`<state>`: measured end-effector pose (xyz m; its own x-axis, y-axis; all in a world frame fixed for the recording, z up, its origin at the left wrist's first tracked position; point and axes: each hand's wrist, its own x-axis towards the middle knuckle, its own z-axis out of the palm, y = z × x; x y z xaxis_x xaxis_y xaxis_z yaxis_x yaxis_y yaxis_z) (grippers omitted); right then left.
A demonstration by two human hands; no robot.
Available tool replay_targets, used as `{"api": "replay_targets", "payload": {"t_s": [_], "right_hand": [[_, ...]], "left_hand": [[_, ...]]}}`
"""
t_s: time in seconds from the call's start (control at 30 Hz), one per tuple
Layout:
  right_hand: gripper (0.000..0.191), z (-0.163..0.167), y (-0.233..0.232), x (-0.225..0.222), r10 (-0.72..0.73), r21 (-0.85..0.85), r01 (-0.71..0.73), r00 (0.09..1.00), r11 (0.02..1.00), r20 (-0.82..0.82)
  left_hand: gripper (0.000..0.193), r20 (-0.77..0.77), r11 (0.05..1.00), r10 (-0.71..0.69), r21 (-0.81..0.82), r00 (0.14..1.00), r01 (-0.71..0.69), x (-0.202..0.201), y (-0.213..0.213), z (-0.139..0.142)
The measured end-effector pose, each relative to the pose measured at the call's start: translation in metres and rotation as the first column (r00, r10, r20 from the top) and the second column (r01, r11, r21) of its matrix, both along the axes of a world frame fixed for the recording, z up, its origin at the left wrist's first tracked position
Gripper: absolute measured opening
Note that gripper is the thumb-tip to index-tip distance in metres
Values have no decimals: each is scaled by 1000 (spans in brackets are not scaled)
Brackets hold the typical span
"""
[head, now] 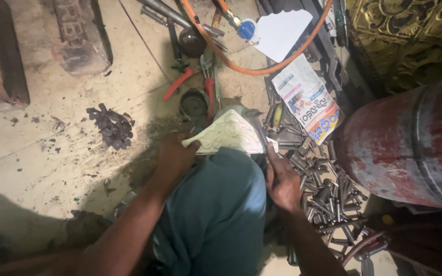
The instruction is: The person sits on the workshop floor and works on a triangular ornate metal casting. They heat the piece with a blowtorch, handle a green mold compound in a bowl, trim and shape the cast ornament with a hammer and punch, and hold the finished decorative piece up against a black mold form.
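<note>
A pale, embossed triangular metal piece (228, 134) with scroll relief rests on my knee, which is covered in teal cloth (216, 204). My left hand (174, 156) grips its left edge. My right hand (281, 179) is closed at the piece's right corner, with the thumb against the edge. A thin grey tool (258, 129) lies along the piece's right edge above that hand; whether the hand holds it is unclear.
Several metal punches and rods (328, 194) lie heaped at the right, beside a red gas cylinder (410, 143). An orange hose (262, 69), red-handled pliers (185, 79), a printed paper (308, 99) and a black debris pile (111, 125) lie on the concrete floor.
</note>
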<state>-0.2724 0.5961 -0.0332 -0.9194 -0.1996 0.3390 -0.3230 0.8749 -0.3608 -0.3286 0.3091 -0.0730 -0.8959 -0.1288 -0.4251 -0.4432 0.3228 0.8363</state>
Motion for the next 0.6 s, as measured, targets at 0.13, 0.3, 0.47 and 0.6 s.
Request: {"api": "replay_targets", "payload": {"t_s": [0.13, 0.3, 0.47, 0.6], "right_hand": [[54, 0, 4, 3, 6, -62, -5, 1000, 998, 26], [53, -4, 8, 10, -7, -10, 7, 1000, 1000, -11], [55, -9, 11, 14, -37, 34, 36, 999, 999, 20], [55, -11, 13, 18, -42, 29, 42, 999, 999, 21]], "left_hand": [[31, -117, 1000, 11, -15, 993, -12, 0, 0, 6], [33, -44, 999, 11, -40, 999, -12, 0, 0, 2], [33, -210, 986, -56, -167, 976, 20, 2, -2, -9], [36, -214, 992, -9, -129, 977, -19, 6, -2, -17]]}}
